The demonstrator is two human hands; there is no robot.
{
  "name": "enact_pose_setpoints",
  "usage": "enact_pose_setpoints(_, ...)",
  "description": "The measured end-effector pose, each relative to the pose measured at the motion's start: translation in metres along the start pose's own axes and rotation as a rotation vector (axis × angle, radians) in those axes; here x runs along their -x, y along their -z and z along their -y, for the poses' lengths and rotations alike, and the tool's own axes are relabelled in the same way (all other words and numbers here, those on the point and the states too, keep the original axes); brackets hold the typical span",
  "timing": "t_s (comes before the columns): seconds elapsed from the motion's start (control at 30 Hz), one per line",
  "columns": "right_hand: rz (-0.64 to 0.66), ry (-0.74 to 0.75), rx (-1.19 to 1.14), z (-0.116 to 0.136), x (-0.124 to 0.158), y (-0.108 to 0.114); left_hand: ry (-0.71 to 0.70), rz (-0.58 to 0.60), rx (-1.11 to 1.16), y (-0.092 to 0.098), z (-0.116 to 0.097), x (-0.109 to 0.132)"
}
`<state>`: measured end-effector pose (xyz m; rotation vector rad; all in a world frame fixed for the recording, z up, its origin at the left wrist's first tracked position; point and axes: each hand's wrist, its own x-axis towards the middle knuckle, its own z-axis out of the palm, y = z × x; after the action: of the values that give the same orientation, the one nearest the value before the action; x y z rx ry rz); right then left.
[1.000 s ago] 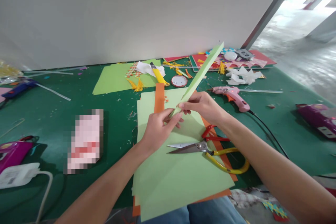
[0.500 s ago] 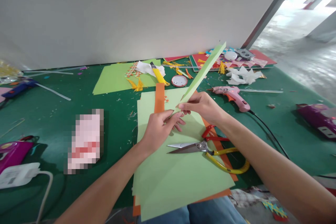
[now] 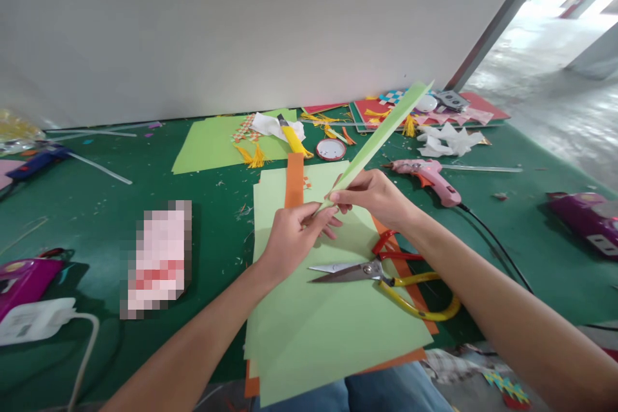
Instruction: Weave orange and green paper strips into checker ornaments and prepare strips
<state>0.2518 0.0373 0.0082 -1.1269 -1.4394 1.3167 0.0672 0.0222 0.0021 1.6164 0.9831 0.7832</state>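
A long folded strip of light green paper point(image 3: 381, 136) slants up and to the right from my hands. My left hand point(image 3: 299, 235) pinches its lower end between thumb and fingers. Just above, my right hand point(image 3: 364, 193) grips the strip with thumb and forefinger. Both hands hover over a stack of pale green sheets point(image 3: 333, 335), which has orange paper under it. Scissors point(image 3: 371, 269) with red and yellow handles lie open on the stack, beneath my right forearm. Beyond my left hand lies an orange paper strip point(image 3: 294, 179).
A yellow cutter knife point(image 3: 291, 136), a round lid point(image 3: 331, 149) and yellow tassels point(image 3: 252, 156) lie behind the stack. To the right is a pink glue gun point(image 3: 427, 177) with its cord. A blue glue gun point(image 3: 41, 163) and white plug point(image 3: 38, 322) sit at left.
The green strip's upper end has swung slightly to the right, and its fold looks a little wider. Both hands stay in nearly the same place, still holding it.
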Motion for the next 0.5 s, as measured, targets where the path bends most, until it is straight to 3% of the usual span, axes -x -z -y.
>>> enact_pose_setpoints(0.5,0.043,-0.025,0.024,0.0019,0.0006,-0.0001,-0.034,0.027,0.011,-0.0004,0.0002,0.0018)
